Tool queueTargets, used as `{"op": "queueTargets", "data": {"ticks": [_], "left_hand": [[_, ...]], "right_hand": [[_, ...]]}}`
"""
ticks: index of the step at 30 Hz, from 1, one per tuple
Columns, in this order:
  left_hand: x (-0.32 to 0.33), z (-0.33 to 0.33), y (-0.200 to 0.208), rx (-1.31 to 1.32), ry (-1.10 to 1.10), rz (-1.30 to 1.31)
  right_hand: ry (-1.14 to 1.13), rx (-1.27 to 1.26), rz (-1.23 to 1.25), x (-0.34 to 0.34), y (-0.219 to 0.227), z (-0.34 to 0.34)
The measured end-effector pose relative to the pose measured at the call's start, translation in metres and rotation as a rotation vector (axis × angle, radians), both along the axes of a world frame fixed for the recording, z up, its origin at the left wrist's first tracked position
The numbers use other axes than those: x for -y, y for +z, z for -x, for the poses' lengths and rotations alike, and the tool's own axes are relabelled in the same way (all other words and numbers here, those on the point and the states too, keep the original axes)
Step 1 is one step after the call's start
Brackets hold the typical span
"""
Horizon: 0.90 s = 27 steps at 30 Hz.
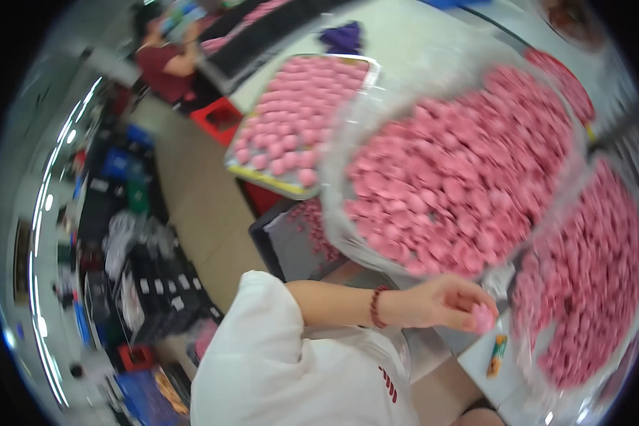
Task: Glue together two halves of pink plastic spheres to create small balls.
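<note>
My left hand (444, 304), with a dark red bead bracelet at the wrist, reaches across in front of my white shirt. Its fingers and thumb pinch a small pink piece (483, 319); the exact kind is too blurred to tell. Just beyond the hand lies a wide container lined with clear plastic (337, 213), heaped with pink rounded, shell-like pieces (461, 170). To the right, a second plastic-lined heap of similar pink pieces (582, 284) spreads out. A small green and orange tube-like item (498, 355) rests on the white surface near my hand. My right hand is out of sight.
A tray (302, 188) of pink domed pieces in rows stands at far left of the heap. Below it sits a dark bin (284, 245) with small pink bits. Purple cloth (342, 38) lies behind. Stacked black crates (167, 298) and another person (165, 67) are further left.
</note>
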<state>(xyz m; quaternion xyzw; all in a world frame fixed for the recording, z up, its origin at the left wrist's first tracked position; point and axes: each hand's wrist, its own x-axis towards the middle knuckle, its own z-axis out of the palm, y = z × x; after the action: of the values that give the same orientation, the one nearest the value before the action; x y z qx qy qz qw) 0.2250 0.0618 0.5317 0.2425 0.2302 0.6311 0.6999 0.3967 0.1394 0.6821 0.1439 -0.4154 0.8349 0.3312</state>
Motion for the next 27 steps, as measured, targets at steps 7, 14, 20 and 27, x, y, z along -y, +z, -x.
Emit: {"op": "queueTargets", "data": {"ticks": [7, 14, 20, 27], "left_hand": [[0.032, 0.014, 0.009, -0.026, 0.135, -0.122], [0.035, 0.049, 0.016, -0.167, 0.333, -0.109], [0.02, 0.062, 0.006, 0.386, 0.371, -0.153], [0.011, 0.051, 0.0, 0.326, 0.193, -0.079]], "right_hand": [[-0.442, 0.092, -0.208, 0.002, -0.023, 0.024], [-1.104, 0.275, -0.359, 0.008, -0.043, 0.004], [-1.785, 0.534, -0.63, 0.009, -0.087, -0.055], [-2.354, 1.233, -0.517, -0.023, -0.193, -0.217]]}}
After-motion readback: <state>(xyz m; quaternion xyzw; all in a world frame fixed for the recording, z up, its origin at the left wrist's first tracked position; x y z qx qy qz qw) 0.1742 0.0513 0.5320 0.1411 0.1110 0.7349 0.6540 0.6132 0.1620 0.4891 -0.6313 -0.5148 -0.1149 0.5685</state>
